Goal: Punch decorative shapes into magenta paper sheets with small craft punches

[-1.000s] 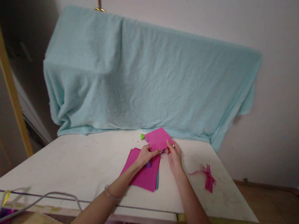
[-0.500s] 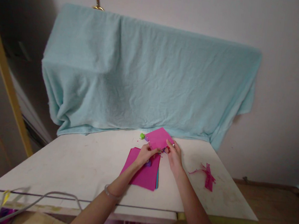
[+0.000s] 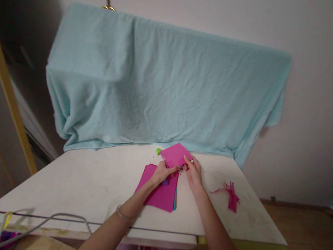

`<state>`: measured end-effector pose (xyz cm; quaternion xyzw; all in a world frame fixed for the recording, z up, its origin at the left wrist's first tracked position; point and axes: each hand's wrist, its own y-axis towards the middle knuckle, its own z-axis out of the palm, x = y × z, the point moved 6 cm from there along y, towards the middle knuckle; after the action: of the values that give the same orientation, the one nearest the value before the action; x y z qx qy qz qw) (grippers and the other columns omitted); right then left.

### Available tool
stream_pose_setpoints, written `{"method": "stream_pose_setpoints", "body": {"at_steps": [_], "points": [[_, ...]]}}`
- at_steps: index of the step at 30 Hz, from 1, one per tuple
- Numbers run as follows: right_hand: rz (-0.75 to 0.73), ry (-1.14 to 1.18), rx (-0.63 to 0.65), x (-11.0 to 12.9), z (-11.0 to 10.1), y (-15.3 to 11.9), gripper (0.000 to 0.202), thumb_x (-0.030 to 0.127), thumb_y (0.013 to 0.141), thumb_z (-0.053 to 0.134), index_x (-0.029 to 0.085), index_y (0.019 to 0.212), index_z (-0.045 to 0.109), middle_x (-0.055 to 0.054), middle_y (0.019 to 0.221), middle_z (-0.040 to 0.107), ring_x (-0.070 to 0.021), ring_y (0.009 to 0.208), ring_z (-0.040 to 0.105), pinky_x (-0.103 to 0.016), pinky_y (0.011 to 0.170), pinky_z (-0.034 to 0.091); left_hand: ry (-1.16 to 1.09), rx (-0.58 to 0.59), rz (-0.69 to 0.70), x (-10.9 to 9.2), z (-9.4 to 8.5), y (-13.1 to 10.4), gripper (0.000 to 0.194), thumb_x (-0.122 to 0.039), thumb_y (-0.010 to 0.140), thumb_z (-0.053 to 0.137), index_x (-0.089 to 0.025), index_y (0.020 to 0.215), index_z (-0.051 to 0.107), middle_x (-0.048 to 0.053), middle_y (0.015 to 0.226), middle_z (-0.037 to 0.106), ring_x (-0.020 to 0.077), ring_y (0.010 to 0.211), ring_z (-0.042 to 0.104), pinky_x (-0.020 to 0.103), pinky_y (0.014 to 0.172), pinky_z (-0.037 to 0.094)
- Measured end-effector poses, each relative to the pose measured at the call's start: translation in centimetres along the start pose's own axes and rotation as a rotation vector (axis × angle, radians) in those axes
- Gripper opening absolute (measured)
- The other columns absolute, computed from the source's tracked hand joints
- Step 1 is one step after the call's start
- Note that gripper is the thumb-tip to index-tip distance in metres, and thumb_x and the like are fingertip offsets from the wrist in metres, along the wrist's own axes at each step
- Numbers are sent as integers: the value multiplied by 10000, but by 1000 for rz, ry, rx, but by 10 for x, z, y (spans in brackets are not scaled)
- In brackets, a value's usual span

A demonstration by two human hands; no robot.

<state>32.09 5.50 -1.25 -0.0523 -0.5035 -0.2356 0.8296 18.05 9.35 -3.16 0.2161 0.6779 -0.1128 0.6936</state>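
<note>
A pink paper sheet (image 3: 177, 154) is held tilted above the back part of the white table, with small punched holes along its lower left edge. My right hand (image 3: 193, 172) pinches its right side. Closed around something purple near the sheet's lower edge, probably a small punch, is my left hand (image 3: 162, 172); the fingers hide most of it. Under my left hand lies a stack of magenta paper (image 3: 159, 197), with a blue sheet showing at its right edge. A small green object (image 3: 158, 151) sits left of the held sheet.
Torn magenta paper strips (image 3: 232, 198) lie on the right of the white table (image 3: 75, 183). A light blue cloth (image 3: 170, 86) hangs behind it. A grey cable (image 3: 57, 214) loops over the front left edge. Tiny paper bits lie near my hands.
The pink sheet and my right hand have shifted very slightly left. My left hand stays nearly in place, its fingers still closed.
</note>
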Motion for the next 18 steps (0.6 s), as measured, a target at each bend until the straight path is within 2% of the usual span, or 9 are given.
{"method": "stream_pose_setpoints", "body": {"at_steps": [8, 15, 18], "points": [[4, 7, 5, 2, 2, -2, 254, 337, 666, 792, 205, 829, 649, 17, 733, 630, -72, 499, 428, -230, 466, 340, -17, 22, 6, -8, 2, -3, 404, -521, 689, 691, -131, 649, 592, 31, 550, 574, 104, 472, 488, 224, 492, 373], [-6, -2, -18, 5, 2, -3, 278, 357, 654, 795, 208, 839, 652, 27, 710, 621, -67, 490, 437, -227, 460, 336, -213, -26, -15, -19, 1, -9, 443, -574, 753, 613, -132, 792, 604, 36, 649, 609, 119, 521, 530, 237, 545, 434], [-8, -18, 1, 6, 3, -4, 272, 365, 671, 783, 207, 847, 650, 23, 725, 629, -68, 494, 440, -229, 469, 345, -211, -31, -31, -22, 0, -11, 449, -578, 746, 620, -131, 781, 608, 36, 647, 609, 118, 518, 521, 232, 531, 418]]}}
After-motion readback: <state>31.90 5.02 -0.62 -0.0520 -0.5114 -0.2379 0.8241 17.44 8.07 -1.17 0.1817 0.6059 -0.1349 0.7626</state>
